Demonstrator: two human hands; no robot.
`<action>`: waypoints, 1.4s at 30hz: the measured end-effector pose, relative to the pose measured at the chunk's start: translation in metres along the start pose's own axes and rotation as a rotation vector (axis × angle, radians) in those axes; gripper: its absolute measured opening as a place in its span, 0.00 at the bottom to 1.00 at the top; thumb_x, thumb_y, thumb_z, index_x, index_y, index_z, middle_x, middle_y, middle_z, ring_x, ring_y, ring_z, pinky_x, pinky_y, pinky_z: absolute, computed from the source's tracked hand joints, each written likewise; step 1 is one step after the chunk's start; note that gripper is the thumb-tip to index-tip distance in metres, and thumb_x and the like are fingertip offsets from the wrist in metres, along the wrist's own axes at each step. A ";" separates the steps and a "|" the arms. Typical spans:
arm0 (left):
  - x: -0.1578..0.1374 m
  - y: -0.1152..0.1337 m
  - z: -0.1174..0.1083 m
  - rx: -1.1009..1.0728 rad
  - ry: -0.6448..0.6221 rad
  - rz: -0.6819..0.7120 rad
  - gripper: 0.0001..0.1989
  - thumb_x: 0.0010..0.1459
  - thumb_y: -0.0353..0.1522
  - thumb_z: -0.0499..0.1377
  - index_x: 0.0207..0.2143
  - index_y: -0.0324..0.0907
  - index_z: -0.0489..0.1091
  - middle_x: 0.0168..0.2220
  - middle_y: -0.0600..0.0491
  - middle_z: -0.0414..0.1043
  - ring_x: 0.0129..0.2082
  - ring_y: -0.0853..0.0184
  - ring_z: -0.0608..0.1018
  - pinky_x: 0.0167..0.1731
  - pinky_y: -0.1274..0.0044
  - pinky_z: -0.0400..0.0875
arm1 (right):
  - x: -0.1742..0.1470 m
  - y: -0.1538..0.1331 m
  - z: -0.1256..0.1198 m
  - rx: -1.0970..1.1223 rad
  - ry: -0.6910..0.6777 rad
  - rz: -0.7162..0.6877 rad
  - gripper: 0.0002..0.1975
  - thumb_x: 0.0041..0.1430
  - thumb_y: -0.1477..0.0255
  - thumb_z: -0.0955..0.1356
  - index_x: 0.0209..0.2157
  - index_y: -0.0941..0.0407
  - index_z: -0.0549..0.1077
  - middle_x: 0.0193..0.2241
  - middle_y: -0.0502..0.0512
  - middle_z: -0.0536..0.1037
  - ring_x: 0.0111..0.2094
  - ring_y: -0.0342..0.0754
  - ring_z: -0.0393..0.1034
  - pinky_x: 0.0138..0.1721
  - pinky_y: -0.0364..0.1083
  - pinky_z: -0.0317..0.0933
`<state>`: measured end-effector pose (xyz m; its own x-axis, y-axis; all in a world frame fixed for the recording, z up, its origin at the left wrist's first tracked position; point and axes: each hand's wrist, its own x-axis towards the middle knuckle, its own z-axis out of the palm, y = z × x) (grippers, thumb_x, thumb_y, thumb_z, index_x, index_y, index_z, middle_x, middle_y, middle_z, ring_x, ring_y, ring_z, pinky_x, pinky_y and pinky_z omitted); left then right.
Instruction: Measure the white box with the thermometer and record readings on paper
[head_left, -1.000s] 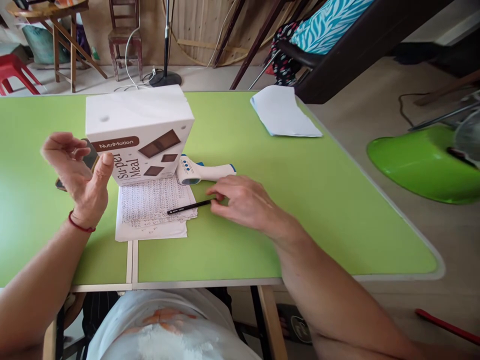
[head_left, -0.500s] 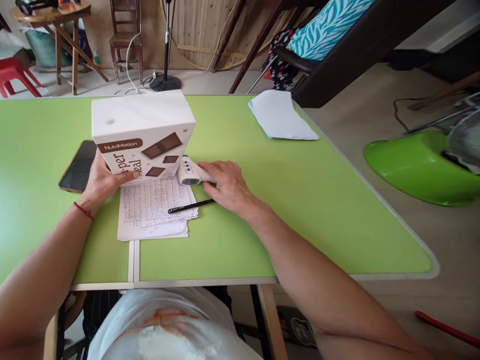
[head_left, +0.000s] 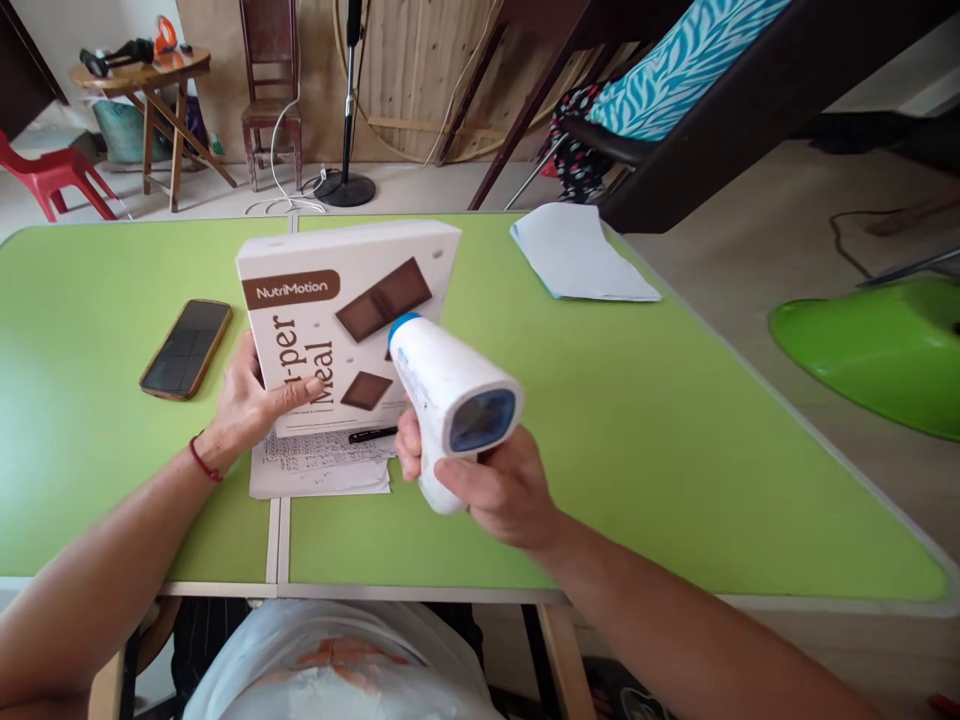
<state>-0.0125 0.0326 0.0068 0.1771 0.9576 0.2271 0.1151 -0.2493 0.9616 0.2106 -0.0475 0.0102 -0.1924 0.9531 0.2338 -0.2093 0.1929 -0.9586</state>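
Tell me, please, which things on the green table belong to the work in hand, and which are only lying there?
In use:
white NutriMotion box, held in the left grip
white handheld device, held in the right grip

Apparently just lying about:
phone
handwritten sheets, partly hidden by the box
black pen
white papers near the far edge

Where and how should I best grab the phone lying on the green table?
Probably pinch the phone across its long edges, near the middle, coming from above and its left: it lies flat, and the left hand and white box are close on its right.
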 end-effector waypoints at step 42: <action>-0.008 0.013 0.011 -0.001 -0.063 -0.098 0.35 0.40 0.44 0.74 0.46 0.41 0.65 0.44 0.44 0.74 0.41 0.51 0.78 0.34 0.63 0.75 | 0.002 0.001 0.008 0.197 -0.117 0.004 0.12 0.55 0.64 0.73 0.33 0.55 0.69 0.26 0.49 0.71 0.24 0.41 0.65 0.23 0.43 0.64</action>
<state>-0.0017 0.0203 0.0156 0.2265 0.9664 0.1215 0.1343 -0.1545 0.9788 0.2023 -0.0477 0.0115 -0.3016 0.9178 0.2583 -0.3890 0.1289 -0.9122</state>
